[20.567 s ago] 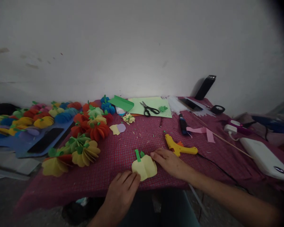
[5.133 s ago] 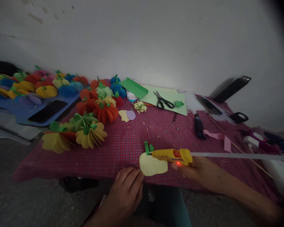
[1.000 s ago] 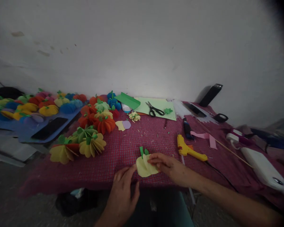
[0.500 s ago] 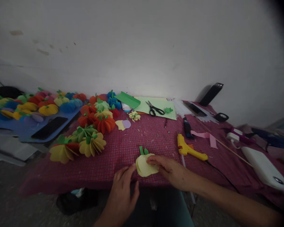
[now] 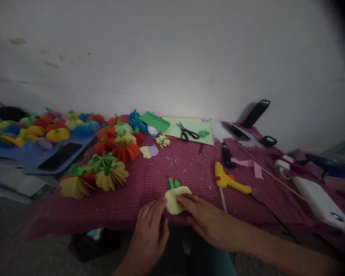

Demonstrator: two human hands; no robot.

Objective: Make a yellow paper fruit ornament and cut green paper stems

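Note:
A stack of pale yellow paper cut-outs [image 5: 172,205] with scalloped edges lies near the table's front edge. My right hand [image 5: 209,222] rests on its right part, fingers stretched out flat over the top sheet, the thumb lower and apart. At the stack's left edge are the fingertips of my left hand [image 5: 149,226]; its fingers are extended and the thumb stands away from them. Just behind the stack lie a green paper strip [image 5: 171,183] and a small green paper leaf [image 5: 177,183].
A yellow glue gun [image 5: 230,182] with a cord lies to the right. Scissors [image 5: 186,131] rest on a pale green sheet [image 5: 169,126]. Several paper pumpkins [image 5: 112,175] crowd the left. A white power bank [image 5: 322,201] and a thin stick [image 5: 284,186] are farther right.
My right hand has slid slightly left and lower, and its fingers now lie flatter across the yellow paper. My left hand has barely moved.

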